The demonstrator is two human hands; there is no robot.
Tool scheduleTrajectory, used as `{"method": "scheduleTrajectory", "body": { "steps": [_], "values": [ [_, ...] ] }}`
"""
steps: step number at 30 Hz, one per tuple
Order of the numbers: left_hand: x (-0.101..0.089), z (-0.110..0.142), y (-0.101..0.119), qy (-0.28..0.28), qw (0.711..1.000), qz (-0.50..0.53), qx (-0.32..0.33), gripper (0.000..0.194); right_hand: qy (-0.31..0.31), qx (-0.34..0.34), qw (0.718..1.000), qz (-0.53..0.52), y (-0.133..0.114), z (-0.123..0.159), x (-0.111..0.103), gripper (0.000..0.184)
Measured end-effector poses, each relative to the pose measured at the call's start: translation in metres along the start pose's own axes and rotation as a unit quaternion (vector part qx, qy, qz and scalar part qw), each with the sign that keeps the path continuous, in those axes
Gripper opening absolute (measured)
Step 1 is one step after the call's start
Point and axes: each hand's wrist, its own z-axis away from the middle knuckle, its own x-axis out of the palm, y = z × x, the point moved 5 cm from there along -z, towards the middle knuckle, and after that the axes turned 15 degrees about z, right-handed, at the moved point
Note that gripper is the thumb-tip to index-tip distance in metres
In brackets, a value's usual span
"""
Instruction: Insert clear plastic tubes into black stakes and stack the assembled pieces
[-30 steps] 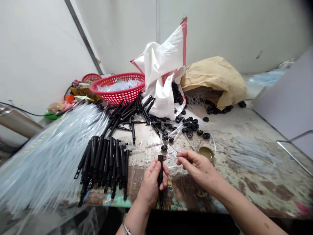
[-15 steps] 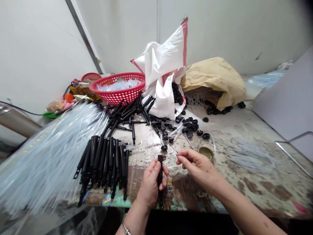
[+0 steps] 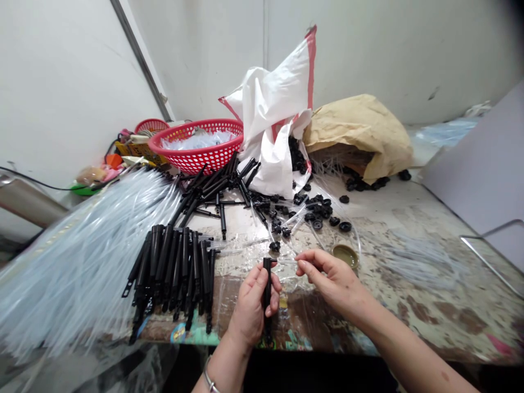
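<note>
My left hand [image 3: 251,303] is wrapped round a black plastic tube [image 3: 267,286], held upright over the table's front edge. A short side nozzle sticks out to the right near the tube's top. Between thumb and forefinger, my right hand [image 3: 329,275] pinches a thin clear hose [image 3: 286,262], whose other end meets that nozzle. How far the hose sits on the nozzle is too small to tell. Left of my hands lies a row of similar black tubes [image 3: 176,273], some with clear hoses on them. Small black round caps [image 3: 317,210] are scattered beyond my hands.
A big bundle of clear hoses [image 3: 82,262] covers the left side. Behind are a red basket [image 3: 196,158], a white sack [image 3: 278,98] and a brown paper bag [image 3: 360,131]. A small bowl [image 3: 345,255] stands beyond my right hand; more thin hoses [image 3: 421,259] lie at right.
Almost nothing differs. Both hands keep their grip on the tube and the hose; the view has shifted very slightly.
</note>
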Motion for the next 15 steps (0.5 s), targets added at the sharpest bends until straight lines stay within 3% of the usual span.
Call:
{"method": "scheduleTrajectory", "body": {
  "steps": [15],
  "values": [
    [-0.0003,0.0007,0.0003,0.002,1.0,0.012,-0.002,0.027,-0.01,0.01,1.0,-0.019,-0.0009,-0.0006,0.002,0.019]
  ]
}}
